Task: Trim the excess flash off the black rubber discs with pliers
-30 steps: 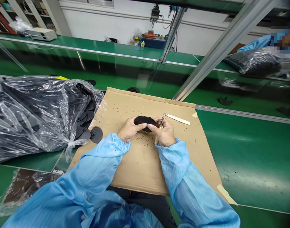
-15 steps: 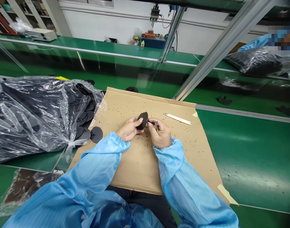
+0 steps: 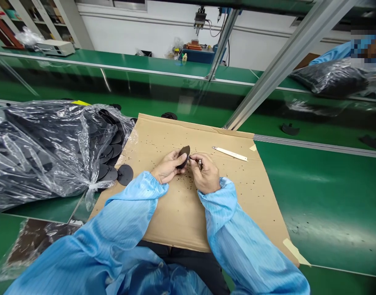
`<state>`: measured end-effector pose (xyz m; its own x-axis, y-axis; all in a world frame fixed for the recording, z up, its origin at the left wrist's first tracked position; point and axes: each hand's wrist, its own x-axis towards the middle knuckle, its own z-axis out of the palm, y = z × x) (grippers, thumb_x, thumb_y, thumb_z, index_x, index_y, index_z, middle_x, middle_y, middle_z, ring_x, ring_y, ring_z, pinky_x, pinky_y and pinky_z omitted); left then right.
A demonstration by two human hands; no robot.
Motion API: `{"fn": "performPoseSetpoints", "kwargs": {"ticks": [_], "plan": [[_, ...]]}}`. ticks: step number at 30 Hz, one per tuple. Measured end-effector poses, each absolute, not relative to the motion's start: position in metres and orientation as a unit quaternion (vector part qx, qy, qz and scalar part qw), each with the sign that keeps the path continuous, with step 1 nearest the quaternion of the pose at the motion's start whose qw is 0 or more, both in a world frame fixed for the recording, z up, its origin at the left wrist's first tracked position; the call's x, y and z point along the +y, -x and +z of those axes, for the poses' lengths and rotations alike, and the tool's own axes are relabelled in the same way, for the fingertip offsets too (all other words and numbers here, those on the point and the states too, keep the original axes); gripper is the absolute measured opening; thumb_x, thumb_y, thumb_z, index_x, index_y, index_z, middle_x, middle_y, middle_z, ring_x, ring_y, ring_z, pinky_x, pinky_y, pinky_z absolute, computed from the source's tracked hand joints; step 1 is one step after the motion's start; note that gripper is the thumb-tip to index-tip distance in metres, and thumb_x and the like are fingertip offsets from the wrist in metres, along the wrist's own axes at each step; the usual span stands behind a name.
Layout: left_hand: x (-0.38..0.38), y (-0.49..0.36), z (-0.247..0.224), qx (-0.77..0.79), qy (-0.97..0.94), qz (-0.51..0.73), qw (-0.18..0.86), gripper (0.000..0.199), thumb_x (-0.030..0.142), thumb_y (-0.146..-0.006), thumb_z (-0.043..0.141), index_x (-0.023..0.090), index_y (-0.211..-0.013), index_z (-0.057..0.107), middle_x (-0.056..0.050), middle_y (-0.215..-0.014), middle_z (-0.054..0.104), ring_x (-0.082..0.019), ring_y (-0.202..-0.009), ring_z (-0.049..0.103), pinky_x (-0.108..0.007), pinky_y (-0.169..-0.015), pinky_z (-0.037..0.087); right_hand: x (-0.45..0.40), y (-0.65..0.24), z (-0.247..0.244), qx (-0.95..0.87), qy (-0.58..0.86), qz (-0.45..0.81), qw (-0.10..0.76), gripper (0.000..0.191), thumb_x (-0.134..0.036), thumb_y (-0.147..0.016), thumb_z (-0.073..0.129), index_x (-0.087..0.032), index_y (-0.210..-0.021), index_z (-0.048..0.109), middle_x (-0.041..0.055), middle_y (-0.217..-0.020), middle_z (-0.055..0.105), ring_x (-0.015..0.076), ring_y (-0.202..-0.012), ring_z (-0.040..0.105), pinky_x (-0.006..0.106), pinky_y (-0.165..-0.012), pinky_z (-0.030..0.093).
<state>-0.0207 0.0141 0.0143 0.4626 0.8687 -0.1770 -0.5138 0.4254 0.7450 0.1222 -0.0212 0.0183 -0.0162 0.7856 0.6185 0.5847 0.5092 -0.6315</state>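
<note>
My left hand (image 3: 169,167) is closed on a thin black disc (image 3: 184,155), thumb on its face, tilted nearly edge-on above the cardboard. My right hand (image 3: 206,172) is curled around a small shiny metal tool (image 3: 200,164), mostly hidden by the fingers, whose kind I cannot make out. Its fingertips meet the disc's right edge. Another black disc (image 3: 125,175) lies flat at the cardboard's left edge. Off to the right rests a slim white cutter-like tool (image 3: 230,153). Tiny black scraps are scattered over the cardboard around both hands.
A brown cardboard sheet (image 3: 175,221) covers the green bench, taped at its right corners. To the left, a large clear plastic bag (image 3: 43,159) spills black discs. A metal post (image 3: 276,61) slants up behind. A co-worker's blue sleeve (image 3: 332,53) shows at the far right.
The black disc has turned more edge-on in my left hand. My right hand has shifted slightly left, with its grip on the metal tool kept.
</note>
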Motion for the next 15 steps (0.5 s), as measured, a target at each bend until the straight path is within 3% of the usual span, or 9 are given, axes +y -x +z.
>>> {"fn": "performPoseSetpoints", "kwargs": {"ticks": [5,9,15], "plan": [[0.02,0.02,0.016,0.297,-0.256,0.494,0.776,0.04,0.025,-0.064,0.081,0.016,-0.095,0.057,0.001,-0.074,0.058,-0.007,-0.057,0.053,-0.017,-0.042,0.033,-0.017,-0.123,0.009,-0.604,0.563,0.19,0.531,0.026,-0.039,-0.083,0.06,-0.019,-0.098,0.058,0.0035,-0.082,0.058,0.0175,-0.075,0.056,0.033,-0.072,0.048],[0.022,0.024,0.02,0.3,-0.232,0.491,0.784,0.027,0.019,-0.067,0.077,0.015,-0.087,0.058,0.003,-0.068,0.056,-0.006,-0.052,0.051,-0.017,-0.041,0.032,-0.014,-0.126,0.004,-0.628,0.575,0.186,0.49,0.044,-0.041,-0.073,0.067,-0.019,-0.109,0.052,0.0068,-0.095,0.056,0.0215,-0.089,0.055,0.038,-0.08,0.048],[0.026,0.025,0.019,0.319,-0.207,0.535,0.754,0.026,0.017,-0.067,0.076,0.015,-0.086,0.058,0.002,-0.07,0.058,-0.005,-0.053,0.051,-0.016,-0.04,0.031,-0.016,-0.128,0.009,-0.709,0.539,0.078,0.448,0.044,-0.031,-0.086,0.049,-0.016,-0.128,0.048,0.013,-0.108,0.055,0.0252,-0.102,0.054,0.043,-0.092,0.045]]}}
